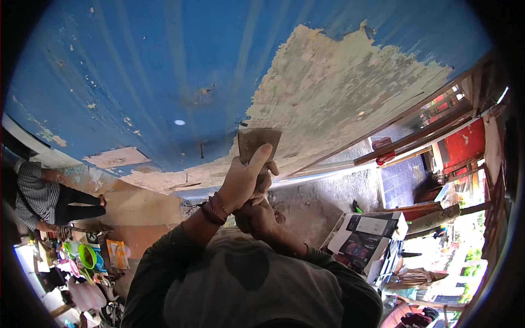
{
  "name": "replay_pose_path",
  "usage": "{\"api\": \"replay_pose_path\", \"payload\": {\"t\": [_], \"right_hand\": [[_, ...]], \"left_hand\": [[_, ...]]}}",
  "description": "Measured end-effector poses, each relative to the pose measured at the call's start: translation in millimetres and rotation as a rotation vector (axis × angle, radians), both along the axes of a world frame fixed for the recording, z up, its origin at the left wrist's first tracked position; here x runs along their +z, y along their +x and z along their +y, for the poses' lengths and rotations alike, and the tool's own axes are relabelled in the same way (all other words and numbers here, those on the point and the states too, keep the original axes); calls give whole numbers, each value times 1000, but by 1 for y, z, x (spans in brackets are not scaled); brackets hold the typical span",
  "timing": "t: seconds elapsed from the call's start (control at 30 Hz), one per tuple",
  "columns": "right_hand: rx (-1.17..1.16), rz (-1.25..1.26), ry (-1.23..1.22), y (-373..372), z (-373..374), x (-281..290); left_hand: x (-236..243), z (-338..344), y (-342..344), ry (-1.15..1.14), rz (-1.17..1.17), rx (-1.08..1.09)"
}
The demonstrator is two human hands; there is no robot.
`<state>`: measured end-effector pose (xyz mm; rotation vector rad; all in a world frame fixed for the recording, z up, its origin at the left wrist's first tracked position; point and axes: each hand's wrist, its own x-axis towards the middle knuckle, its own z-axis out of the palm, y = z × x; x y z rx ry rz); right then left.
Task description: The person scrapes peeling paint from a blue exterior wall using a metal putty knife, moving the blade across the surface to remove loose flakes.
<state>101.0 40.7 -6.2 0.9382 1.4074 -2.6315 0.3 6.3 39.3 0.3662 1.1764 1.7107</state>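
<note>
A wide, flat-bladed scraper (252, 140) has its blade edge against the wall, where blue paint (180, 60) meets a bare grey-white patch (328, 82) with ragged edges. My left hand (243, 185), with reddish-brown bracelets on its wrist, is closed around the scraper, one digit stretched along the blade. Lower down, my right hand (255, 214) is closed on the handle end, close beneath the left. The grip hides most of the handle. Small chips (127, 121) show pale in the blue paint on the left.
Two nails, one a dark nail (202, 151), stick out of the wall. A printed cardboard box (366, 238) stands at the right, below wooden beams (415, 134). At the far left is another person (41, 191) in a striped top, near a green round container (87, 256) among clutter.
</note>
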Motion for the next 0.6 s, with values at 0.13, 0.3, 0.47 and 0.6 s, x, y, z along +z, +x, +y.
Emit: {"api": "replay_pose_path", "payload": {"t": [0.13,0.3,0.47,0.6], "right_hand": [[-22,156,11,-2,5,11],[-8,24,25,7,-1,-10],[-65,95,-16,-4,-1,21],[-28,29,311,1,-5,13]], "left_hand": [[38,4,-7,100,96,-35],[4,1,1,25,25,-32],[34,-1,-6,59,48,-66],[17,-1,-2,63,51,-68]]}}
